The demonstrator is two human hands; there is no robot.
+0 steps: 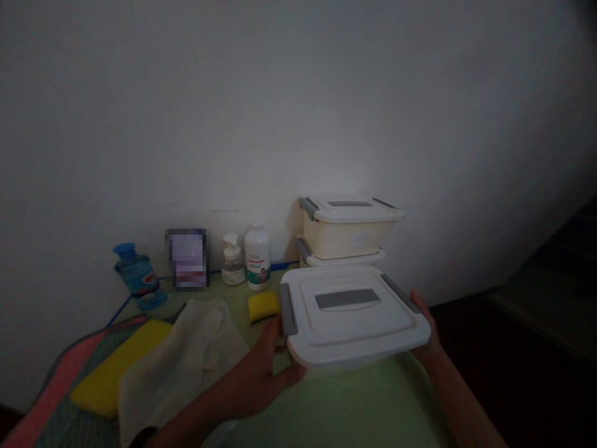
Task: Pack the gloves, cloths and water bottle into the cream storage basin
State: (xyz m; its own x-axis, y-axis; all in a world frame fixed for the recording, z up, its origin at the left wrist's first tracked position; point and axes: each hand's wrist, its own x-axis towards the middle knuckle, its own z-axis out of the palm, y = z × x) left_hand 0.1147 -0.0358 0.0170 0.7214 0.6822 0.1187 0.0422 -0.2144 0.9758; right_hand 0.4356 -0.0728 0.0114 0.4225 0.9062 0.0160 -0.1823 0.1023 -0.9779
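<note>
The left hand [259,379] grips the near left side of a lidded box [354,330], its thumb by the near corner and its fingers at the edge below the left latch [288,309]. The right hand [426,339] is closed on the opposite side, fingertips showing just beyond the right latch [400,292], so the box sits between the two hands. Its lid is white and smooth, roughly rectangular with rounded corners, with a shallow raised border running around a flat middle. A grey strip [347,298] lies across that middle, and both latches are the same grey. Only a pale sliver of the body shows under the near rim, and whether the box touches the green tabletop [364,404] cannot be told. Directly beyond the hands stands a cream box [349,236] with a similar white lid and grey latches, stacked on another box [342,257] that is mostly hidden. Just past the left hand's fingers lies a small yellow sponge [262,307]; to that hand's left, a crumpled whitish cloth [186,361] partly overlaps a larger yellow piece [121,367].
</note>
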